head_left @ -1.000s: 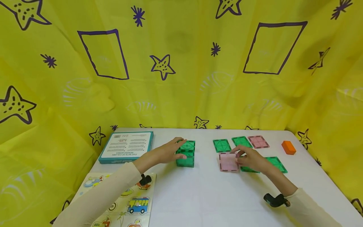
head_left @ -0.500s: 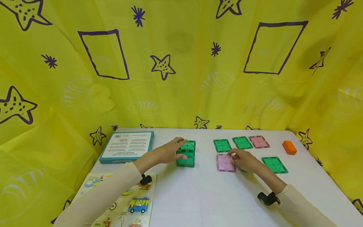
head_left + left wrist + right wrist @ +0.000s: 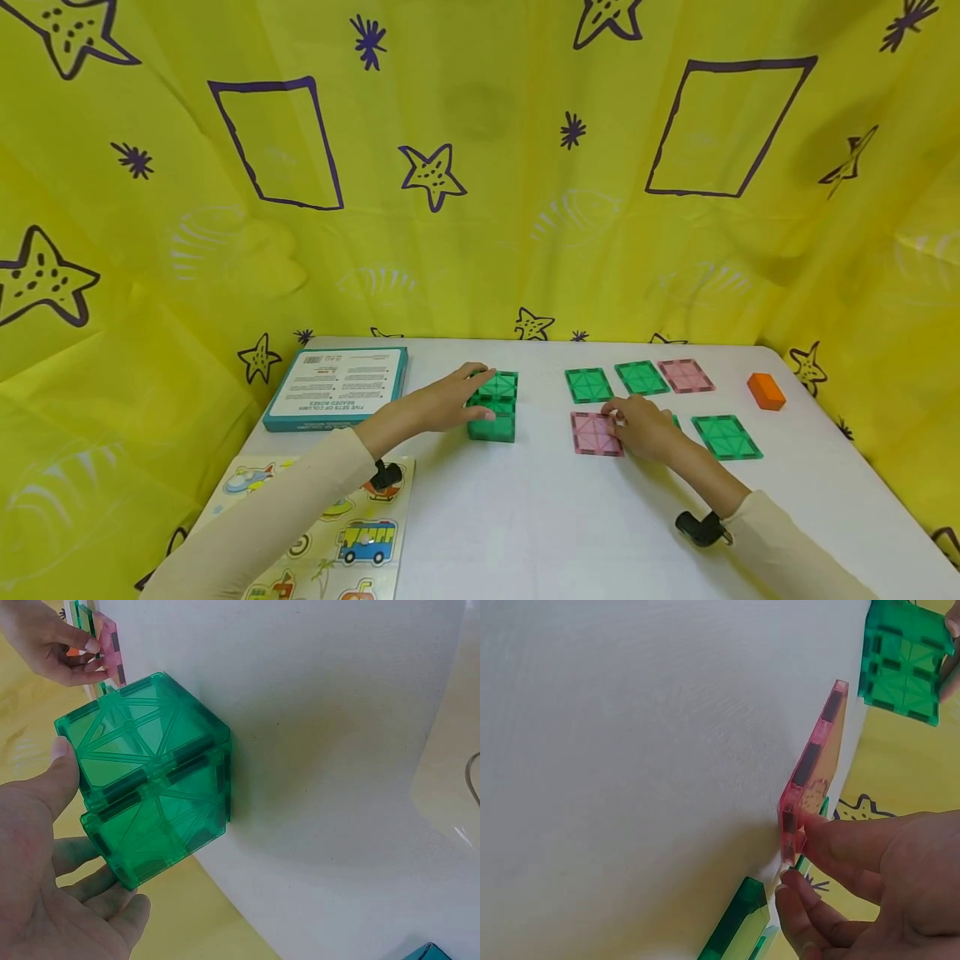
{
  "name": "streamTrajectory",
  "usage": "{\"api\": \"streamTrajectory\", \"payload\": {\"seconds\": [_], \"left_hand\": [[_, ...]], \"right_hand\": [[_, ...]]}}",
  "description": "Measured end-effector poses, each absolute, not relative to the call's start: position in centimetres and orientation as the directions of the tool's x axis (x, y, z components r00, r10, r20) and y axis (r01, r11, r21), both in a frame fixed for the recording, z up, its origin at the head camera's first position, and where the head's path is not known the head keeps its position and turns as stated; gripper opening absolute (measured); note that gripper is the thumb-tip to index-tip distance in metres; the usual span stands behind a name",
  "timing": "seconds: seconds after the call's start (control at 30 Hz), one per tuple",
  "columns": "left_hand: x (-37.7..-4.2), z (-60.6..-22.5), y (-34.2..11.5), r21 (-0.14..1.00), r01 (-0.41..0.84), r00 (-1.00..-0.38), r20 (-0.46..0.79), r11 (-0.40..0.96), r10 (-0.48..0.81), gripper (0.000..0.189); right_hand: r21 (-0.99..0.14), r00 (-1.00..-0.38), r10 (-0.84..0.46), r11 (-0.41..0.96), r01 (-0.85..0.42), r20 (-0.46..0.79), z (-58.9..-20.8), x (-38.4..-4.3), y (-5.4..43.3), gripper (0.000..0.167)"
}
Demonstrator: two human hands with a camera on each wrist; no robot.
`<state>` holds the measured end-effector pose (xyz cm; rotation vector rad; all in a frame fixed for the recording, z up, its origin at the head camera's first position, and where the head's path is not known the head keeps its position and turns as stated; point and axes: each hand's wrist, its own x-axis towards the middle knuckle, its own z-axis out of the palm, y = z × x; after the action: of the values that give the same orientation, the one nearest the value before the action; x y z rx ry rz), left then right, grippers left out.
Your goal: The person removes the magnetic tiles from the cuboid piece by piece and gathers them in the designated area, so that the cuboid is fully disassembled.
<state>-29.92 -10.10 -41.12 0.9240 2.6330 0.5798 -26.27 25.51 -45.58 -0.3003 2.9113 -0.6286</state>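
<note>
My left hand (image 3: 450,400) holds a box of green magnetic tiles (image 3: 154,780), thumb at one side and fingers at the other. The box stands on the white table in the middle of the head view. To its right, my right hand (image 3: 648,425) pinches a pink square magnetic tile (image 3: 595,433) by its right edge. In the right wrist view the pink tile (image 3: 810,769) shows dark magnets along its edge, with the thumb against its face. A green tile (image 3: 676,421) lies mostly hidden behind the right hand.
Farther back lie two green tiles (image 3: 588,385) and another pink tile (image 3: 686,376). A green tile (image 3: 726,437) and an orange block (image 3: 766,391) are at the right. A teal-edged box (image 3: 337,387) and a vehicle puzzle board (image 3: 375,510) occupy the left side.
My right hand has shifted left with the pink tile, which has tipped from facing me to lying flatter. The left hand has stayed on the green box.
</note>
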Motion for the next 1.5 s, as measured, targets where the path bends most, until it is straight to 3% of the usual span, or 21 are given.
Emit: {"api": "streamTrajectory", "payload": {"seconds": [0.23, 0.57, 0.7, 0.87, 1.03, 1.17, 1.3, 1.5], "left_hand": [[-29.9, -41.0, -10.1, 0.460, 0.524, -0.755, -0.137, 0.717, 0.641, 0.078], [-29.8, -41.0, -10.1, 0.446, 0.528, -0.757, -0.138, 0.723, 0.639, 0.079], [-29.9, -41.0, -10.1, 0.428, 0.533, -0.761, -0.133, 0.730, 0.635, 0.079], [-30.2, -41.2, -10.2, 0.412, 0.531, -0.770, -0.128, 0.740, 0.624, 0.079], [-30.2, -41.2, -10.3, 0.406, 0.546, -0.764, -0.119, 0.733, 0.634, 0.079], [-30.3, -41.3, -10.3, 0.402, 0.564, -0.755, -0.105, 0.721, 0.648, 0.076], [-30.6, -41.3, -10.5, 0.392, 0.578, -0.743, -0.109, 0.716, 0.660, 0.075], [-31.4, -41.1, -11.4, 0.402, 0.601, -0.707, -0.136, 0.691, 0.694, 0.068]], "right_hand": [[-0.370, -0.969, -0.241, 0.907, -0.204, -0.056, -45.3, -26.3, 24.9, 0.030], [-0.532, -0.937, -0.346, 0.787, -0.313, 0.039, -44.4, -26.4, 20.8, 0.039], [-0.519, -0.875, -0.469, 0.721, -0.458, 0.120, -44.1, -26.1, 18.5, 0.039], [-0.413, -0.742, -0.630, 0.627, -0.661, 0.230, -44.1, -25.8, 15.8, 0.044], [-0.272, -0.653, -0.704, 0.594, -0.757, 0.280, -44.7, -25.8, 14.0, 0.042], [-0.221, -0.612, -0.723, 0.571, -0.791, 0.322, -45.2, -26.0, 13.2, 0.038], [-0.239, -0.596, -0.723, 0.546, -0.803, 0.349, -45.3, -26.1, 13.0, 0.038], [-0.309, -0.635, -0.699, 0.555, -0.772, 0.330, -45.3, -26.1, 13.1, 0.037]]}}
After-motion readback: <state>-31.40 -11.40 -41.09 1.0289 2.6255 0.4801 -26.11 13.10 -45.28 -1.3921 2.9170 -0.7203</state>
